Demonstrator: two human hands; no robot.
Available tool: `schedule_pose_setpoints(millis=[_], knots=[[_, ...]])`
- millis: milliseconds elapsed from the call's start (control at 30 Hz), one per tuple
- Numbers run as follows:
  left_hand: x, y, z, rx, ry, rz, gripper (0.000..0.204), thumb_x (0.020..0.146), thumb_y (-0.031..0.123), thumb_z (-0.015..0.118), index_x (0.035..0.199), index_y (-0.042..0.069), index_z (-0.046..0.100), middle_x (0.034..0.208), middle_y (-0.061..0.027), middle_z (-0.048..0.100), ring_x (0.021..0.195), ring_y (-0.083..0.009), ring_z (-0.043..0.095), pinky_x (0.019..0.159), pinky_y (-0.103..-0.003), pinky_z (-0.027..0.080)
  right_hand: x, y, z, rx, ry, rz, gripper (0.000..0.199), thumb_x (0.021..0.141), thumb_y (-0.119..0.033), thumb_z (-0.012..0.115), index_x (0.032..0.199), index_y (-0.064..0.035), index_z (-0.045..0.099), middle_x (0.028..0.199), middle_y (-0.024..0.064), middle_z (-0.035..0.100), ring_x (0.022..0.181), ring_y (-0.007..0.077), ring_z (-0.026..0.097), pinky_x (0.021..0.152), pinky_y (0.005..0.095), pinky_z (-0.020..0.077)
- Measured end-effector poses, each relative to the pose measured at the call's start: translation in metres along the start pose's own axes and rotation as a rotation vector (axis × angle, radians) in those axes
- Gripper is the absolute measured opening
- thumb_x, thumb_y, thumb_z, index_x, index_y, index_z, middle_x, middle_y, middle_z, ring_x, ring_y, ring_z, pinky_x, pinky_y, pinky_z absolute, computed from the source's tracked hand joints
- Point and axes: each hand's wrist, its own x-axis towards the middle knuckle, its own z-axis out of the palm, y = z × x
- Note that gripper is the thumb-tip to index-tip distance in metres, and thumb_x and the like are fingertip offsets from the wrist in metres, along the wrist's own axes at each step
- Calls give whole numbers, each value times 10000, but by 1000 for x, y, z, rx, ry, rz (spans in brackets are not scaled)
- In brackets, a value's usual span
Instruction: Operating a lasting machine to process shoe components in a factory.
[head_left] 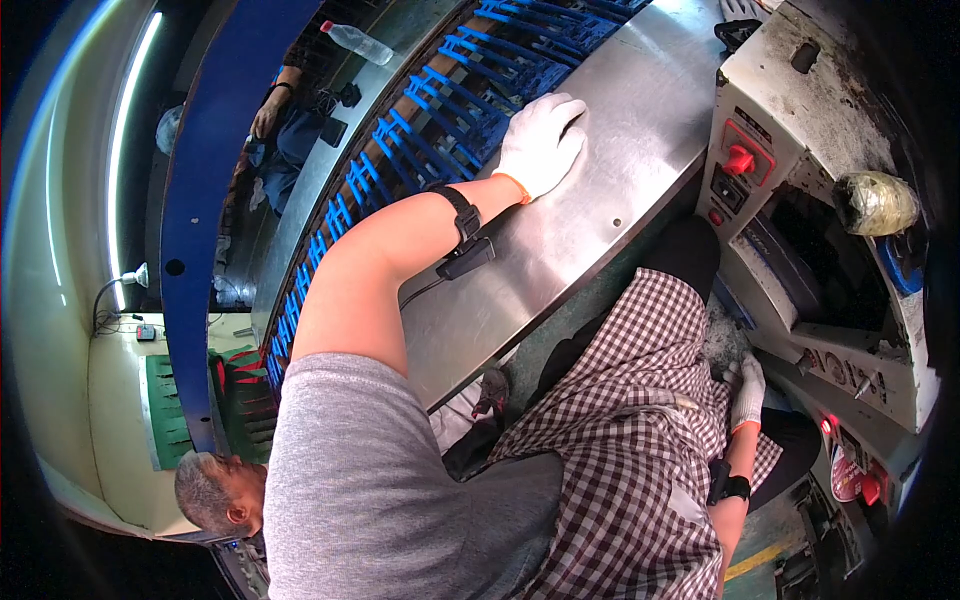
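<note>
My left hand [543,143], in a white knit glove with an orange cuff, lies palm down on a steel tabletop [590,190]. Its fingers are bent a little and the thumb side stands slightly apart; I see nothing held in it. Beside it runs a long row of blue comb-like prongs [440,110]. My right hand [748,392], gloved the same way, is low at the right, by my brown-and-white checked apron [640,430]. Some grey fluff [722,335] lies close to its fingertips. The fingers are partly hidden, so their hold is unclear.
A grey machine housing [790,90] with a red rotary switch [739,159] stands at the right. A tape-wrapped bundle [876,203] rests on it. Behind the prongs, a clear bottle [358,42] lies on a ledge, near another person's hand [265,118]. Another person's head [215,490] shows at lower left.
</note>
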Motion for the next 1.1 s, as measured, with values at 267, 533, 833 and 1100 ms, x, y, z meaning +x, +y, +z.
schedule_pose_setpoints(millis=[267, 533, 833, 1100], knots=[[2, 1, 1, 1, -15, -3, 325, 846, 190, 565, 1145, 71, 613, 1194, -152, 591, 1107, -347, 556, 965, -435, 447, 4, 4, -5, 9, 10, 4, 407, 982, -298, 532, 1308, -54, 538, 942, 62, 650, 767, 168, 608, 730, 300, 493], [1, 1, 1, 7, -17, -2, 320, 852, 193, 574, 1146, 75, 613, 1201, -147, 590, 1125, -341, 551, 974, -431, 444, 2, 3, -4, 11, 22, -1, 485, 963, -369, 563, 1333, -59, 509, 933, 61, 654, 754, 171, 605, 724, 311, 478], [3, 4, 2, 17, 44, 30, 265, 827, 186, 559, 1066, 85, 615, 1123, -140, 607, 1060, -334, 573, 918, -432, 472, 3, 3, -4, 3, 43, 12, 519, 960, -385, 564, 1360, -62, 489, 964, 69, 658, 778, 175, 611, 727, 318, 476], [1, 0, 3, 14, 3, 8, 322, 853, 207, 563, 1148, 88, 608, 1199, -139, 586, 1111, -344, 552, 966, -432, 446, 4, 5, -5, 5, 28, 14, 510, 971, -358, 551, 1365, -42, 479, 971, 72, 658, 783, 174, 613, 731, 315, 481]])
